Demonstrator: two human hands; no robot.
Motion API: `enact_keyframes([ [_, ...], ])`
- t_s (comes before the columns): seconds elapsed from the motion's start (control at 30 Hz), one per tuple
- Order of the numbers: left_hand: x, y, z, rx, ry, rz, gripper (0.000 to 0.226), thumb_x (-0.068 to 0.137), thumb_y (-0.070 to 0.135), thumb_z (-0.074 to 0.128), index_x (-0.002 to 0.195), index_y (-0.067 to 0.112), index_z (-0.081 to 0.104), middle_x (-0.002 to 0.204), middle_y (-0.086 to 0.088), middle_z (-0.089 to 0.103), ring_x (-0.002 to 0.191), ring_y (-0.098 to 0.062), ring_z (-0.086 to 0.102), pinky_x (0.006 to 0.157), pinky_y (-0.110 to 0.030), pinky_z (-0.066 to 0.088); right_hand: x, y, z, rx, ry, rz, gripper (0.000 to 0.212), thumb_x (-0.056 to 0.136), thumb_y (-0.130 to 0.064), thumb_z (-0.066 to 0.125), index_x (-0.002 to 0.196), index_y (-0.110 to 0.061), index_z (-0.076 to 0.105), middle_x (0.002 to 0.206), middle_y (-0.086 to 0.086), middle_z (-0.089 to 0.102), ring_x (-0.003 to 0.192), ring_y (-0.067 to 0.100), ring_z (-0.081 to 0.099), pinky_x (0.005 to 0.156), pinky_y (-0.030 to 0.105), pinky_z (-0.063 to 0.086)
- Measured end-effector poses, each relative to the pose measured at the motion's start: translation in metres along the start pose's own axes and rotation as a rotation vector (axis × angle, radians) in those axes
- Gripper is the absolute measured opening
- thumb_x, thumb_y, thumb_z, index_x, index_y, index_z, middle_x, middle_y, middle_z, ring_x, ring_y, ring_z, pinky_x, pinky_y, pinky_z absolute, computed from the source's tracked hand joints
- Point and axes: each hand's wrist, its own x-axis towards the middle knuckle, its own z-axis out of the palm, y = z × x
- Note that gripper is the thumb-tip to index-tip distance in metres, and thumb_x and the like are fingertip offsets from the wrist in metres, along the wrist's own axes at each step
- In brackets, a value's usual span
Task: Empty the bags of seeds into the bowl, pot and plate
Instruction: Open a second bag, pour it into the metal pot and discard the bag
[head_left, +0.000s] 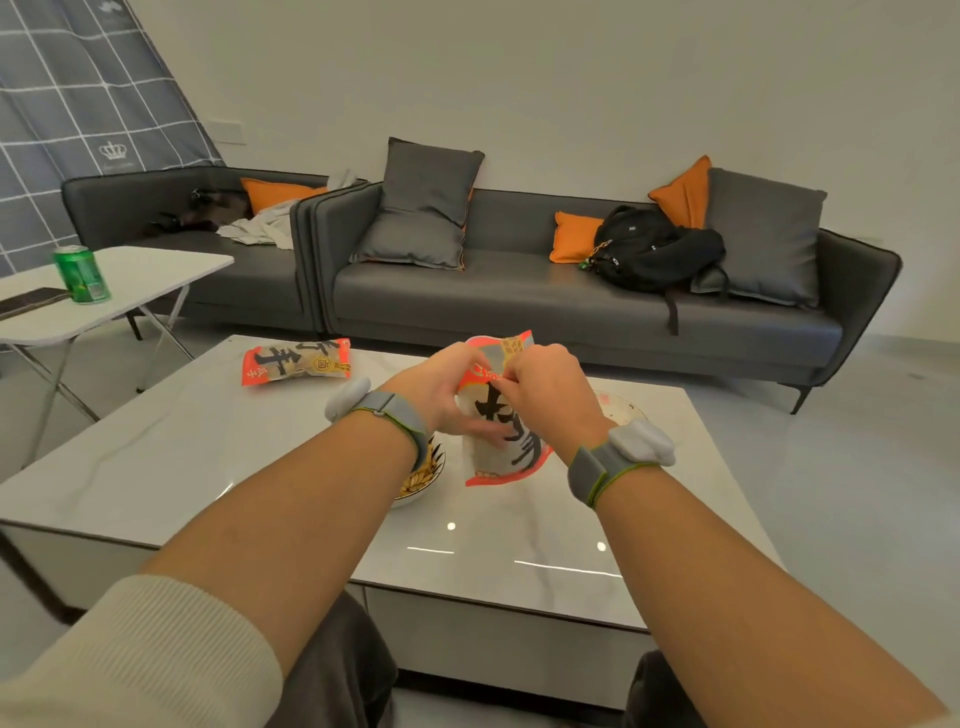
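Grey sofa along the wall, and in front of it the pale marble coffee table where the person sits working. Both hands are raised over the table with a seed bag held upright between them. The left hand grips the bag's side and upper edge with curled fingers, and the right hand pinches the top corner, which looks partly torn open.

By my reckoning the job is about a third done. A patterned bowl, half hidden under the left wrist, already holds pale striped seeds. Behind the right hand a shallow dish, probably the plate, shows only its rim; I cannot tell whether anything lies in it. No pot is visible from here.

A second seed bag lies flat and apparently unopened at the table's far left, well apart from the hands. So this bag awaits pouring, and that one after it.
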Motion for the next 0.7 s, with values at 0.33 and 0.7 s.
enact_keyframes([
  [0.33, 0.010, 0.006, -0.005, -0.329, 0.084, 0.161, 0.042, 0.090, -0.020, 0.034, 0.112, -0.003, 0.065, 0.125, -0.036, 0.065, 0.105, -0.051, 0.068, 0.093, -0.065, 0.060, -0.005, 0.004, -0.010, 0.696, 0.126, 0.096, 0.019, 0.101, -0.023, 0.062, 0.109, -0.019, 0.079, 0.086, 0.002, 0.079, 0.072, 0.020, 0.075, 0.073, 0.040, 0.063],
  [0.7, 0.082, 0.002, -0.034, -0.370, 0.239, 0.375, 0.054, 0.100, -0.016, 0.033, 0.142, 0.010, 0.055, 0.133, -0.017, 0.063, 0.120, -0.039, 0.065, 0.094, -0.060, 0.062, 0.026, 0.043, 0.079, 0.904, -0.168, 0.589, 0.037, 0.098, -0.004, 0.050, 0.132, -0.016, 0.058, 0.110, 0.021, 0.073, 0.066, 0.029, 0.079, 0.065, 0.043, 0.067],
])
